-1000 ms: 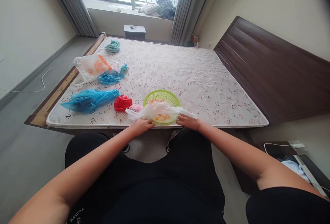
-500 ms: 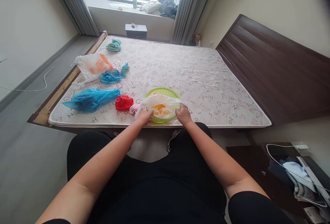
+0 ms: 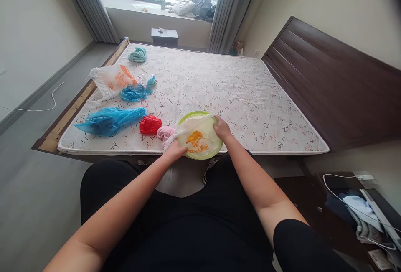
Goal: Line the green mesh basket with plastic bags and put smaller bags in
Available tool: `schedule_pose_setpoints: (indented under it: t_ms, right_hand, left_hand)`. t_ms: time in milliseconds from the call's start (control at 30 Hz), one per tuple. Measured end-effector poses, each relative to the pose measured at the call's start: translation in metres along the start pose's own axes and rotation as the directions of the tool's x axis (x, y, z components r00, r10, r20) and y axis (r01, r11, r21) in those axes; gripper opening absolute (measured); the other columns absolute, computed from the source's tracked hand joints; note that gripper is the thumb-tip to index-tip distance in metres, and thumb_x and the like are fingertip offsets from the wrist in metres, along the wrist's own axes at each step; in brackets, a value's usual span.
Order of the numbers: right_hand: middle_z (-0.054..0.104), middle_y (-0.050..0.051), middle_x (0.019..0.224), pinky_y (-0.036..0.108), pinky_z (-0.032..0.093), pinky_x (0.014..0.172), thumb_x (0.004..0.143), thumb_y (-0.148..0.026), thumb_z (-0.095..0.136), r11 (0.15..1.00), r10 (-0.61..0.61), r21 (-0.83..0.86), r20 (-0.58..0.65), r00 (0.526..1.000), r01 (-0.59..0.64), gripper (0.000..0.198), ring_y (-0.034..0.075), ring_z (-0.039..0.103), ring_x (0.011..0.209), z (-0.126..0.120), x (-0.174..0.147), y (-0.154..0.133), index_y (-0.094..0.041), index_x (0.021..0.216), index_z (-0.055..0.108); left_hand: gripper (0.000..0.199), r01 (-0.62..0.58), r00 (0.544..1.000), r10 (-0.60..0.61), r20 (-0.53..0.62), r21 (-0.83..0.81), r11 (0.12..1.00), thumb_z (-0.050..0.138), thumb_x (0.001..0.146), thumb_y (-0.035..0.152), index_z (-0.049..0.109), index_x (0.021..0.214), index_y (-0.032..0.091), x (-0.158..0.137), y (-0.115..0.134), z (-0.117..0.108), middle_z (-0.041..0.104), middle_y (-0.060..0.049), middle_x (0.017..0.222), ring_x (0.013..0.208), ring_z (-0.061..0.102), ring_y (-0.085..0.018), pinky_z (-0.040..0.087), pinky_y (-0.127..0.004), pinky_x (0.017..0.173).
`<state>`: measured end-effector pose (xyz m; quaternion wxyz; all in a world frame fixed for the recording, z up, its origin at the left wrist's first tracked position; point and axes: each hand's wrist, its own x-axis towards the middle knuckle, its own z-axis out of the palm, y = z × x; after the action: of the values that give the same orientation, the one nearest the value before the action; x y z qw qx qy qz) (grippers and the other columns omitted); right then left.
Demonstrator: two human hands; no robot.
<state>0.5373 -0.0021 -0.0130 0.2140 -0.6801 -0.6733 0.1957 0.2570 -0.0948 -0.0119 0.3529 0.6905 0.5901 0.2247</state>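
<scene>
A translucent white plastic bag (image 3: 205, 132) with orange print is stretched across a round light-green basket (image 3: 191, 115) at the near edge of the mattress. My left hand (image 3: 174, 151) is closed on the bag's lower left side, close to the basket rim. At the upper right, my right hand (image 3: 222, 128) pinches the bag near the rim, and whether it also grips the basket cannot be seen. Just left of the basket lies a bundled pink cloth (image 3: 165, 132), partly behind the bag. Beside that sits a crumpled red plastic bag (image 3: 150, 125).
Two blue plastic bags, one long (image 3: 111, 121) and one bunched (image 3: 134, 92), lie left on the mattress (image 3: 238, 92). Another white bag (image 3: 111, 77) and a teal cloth bundle (image 3: 137, 54) are farther back. A dark headboard (image 3: 328, 80) rises right; a cluttered bedside cabinet (image 3: 300, 197) stands near right.
The basket and bag have tilted toward me, with the printed side now showing more fully. My right hand has risen slightly, while my left hand has moved a little lower and left.
</scene>
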Motion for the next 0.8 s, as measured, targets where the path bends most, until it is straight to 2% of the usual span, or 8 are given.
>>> schedule_pose_setpoints:
  t_ms: [100, 167, 267, 433, 500, 567, 700, 800]
  right_hand:
    - [0.057, 0.009, 0.15, 0.04, 0.04, 0.119, 0.092, -0.014, 0.048, 0.999, -0.036, 0.037, 0.037, 0.999, 0.034, 0.056, 0.023, 0.054, 0.138, -0.003, 0.001, 0.004, -0.018, 0.147, 0.052]
    - [0.057, 0.01, 0.15, 0.041, 0.039, 0.12, 0.092, -0.014, 0.048, 0.997, -0.061, 0.042, 0.047, 0.997, 0.059, 0.055, 0.023, 0.053, 0.139, -0.007, 0.0, 0.003, -0.017, 0.147, 0.053]
    - [0.058, 0.012, 0.148, 0.041, 0.041, 0.118, 0.093, -0.014, 0.048, 0.994, -0.109, 0.019, 0.055, 0.992, 0.108, 0.056, 0.024, 0.055, 0.136, -0.011, -0.005, -0.003, -0.017, 0.149, 0.053]
    - [0.059, 0.012, 0.146, 0.038, 0.042, 0.116, 0.093, -0.013, 0.047, 0.981, -0.188, -0.023, 0.078, 0.979, 0.19, 0.057, 0.023, 0.056, 0.133, -0.014, -0.018, -0.018, -0.017, 0.149, 0.053]
    - [0.06, 0.011, 0.144, 0.038, 0.045, 0.114, 0.094, -0.014, 0.046, 0.977, -0.206, -0.034, 0.09, 0.974, 0.21, 0.056, 0.023, 0.058, 0.129, -0.015, -0.023, -0.023, -0.019, 0.149, 0.053]
    - [0.062, 0.011, 0.14, 0.038, 0.048, 0.109, 0.094, -0.014, 0.045, 0.973, -0.22, -0.052, 0.093, 0.971, 0.225, 0.056, 0.024, 0.06, 0.123, -0.018, -0.027, -0.027, -0.021, 0.149, 0.053]
    - [0.065, 0.01, 0.128, 0.038, 0.052, 0.101, 0.094, -0.014, 0.044, 0.967, -0.243, -0.061, 0.077, 0.967, 0.248, 0.055, 0.024, 0.062, 0.112, -0.026, -0.032, -0.035, -0.025, 0.147, 0.056]
    - [0.065, 0.009, 0.123, 0.037, 0.051, 0.1, 0.094, -0.014, 0.043, 0.963, -0.266, -0.032, 0.068, 0.961, 0.269, 0.056, 0.024, 0.062, 0.11, -0.032, -0.035, -0.042, -0.026, 0.147, 0.057]
  left_hand:
    - [0.05, 0.169, 0.979, -0.174, -0.108, -0.049, 0.984, 0.069, 0.08, 0.042, 0.06, 0.122, 0.015, 0.01, -0.003, -0.015, 0.069, -0.015, 0.119, 0.111, 0.066, -0.031, 0.051, -0.038, 0.092]
    - [0.045, 0.205, 0.966, -0.205, -0.157, -0.02, 0.979, 0.066, 0.084, 0.05, 0.064, 0.11, 0.014, 0.02, -0.002, -0.022, 0.071, -0.016, 0.112, 0.108, 0.066, -0.032, 0.051, -0.041, 0.093]
    - [0.04, 0.137, 0.965, -0.113, -0.237, 0.088, 0.987, 0.064, 0.087, 0.049, 0.065, 0.108, 0.015, 0.032, 0.002, -0.027, 0.07, -0.017, 0.112, 0.112, 0.064, -0.033, 0.049, -0.043, 0.099]
    - [0.063, 0.068, 0.911, 0.021, -0.411, 0.202, 0.977, 0.065, 0.09, 0.047, 0.05, 0.143, 0.018, 0.041, 0.002, -0.029, 0.055, -0.02, 0.141, 0.127, 0.057, -0.033, 0.049, -0.044, 0.101]
    - [0.055, -0.003, 0.907, 0.107, -0.407, 0.247, 0.969, 0.061, 0.093, 0.042, 0.053, 0.143, 0.021, 0.044, 0.0, -0.034, 0.053, -0.018, 0.141, 0.125, 0.057, -0.031, 0.048, -0.042, 0.102]
    - [0.034, -0.109, 0.911, 0.195, -0.363, 0.244, 0.964, 0.055, 0.096, 0.036, 0.066, 0.125, 0.021, 0.05, -0.001, -0.041, 0.057, -0.015, 0.133, 0.122, 0.057, -0.027, 0.046, -0.04, 0.106]
    - [0.031, -0.196, 0.941, 0.172, -0.292, -0.053, 0.979, 0.05, 0.096, 0.039, 0.071, 0.086, 0.018, 0.064, 0.003, -0.056, 0.067, -0.009, 0.105, 0.105, 0.062, -0.022, 0.05, -0.033, 0.096]
    - [0.031, -0.041, 0.985, -0.036, -0.171, -0.425, 0.904, 0.059, 0.087, 0.045, 0.069, 0.079, 0.017, 0.074, 0.008, -0.06, 0.062, -0.002, 0.074, 0.073, 0.061, -0.017, 0.05, -0.027, 0.067]
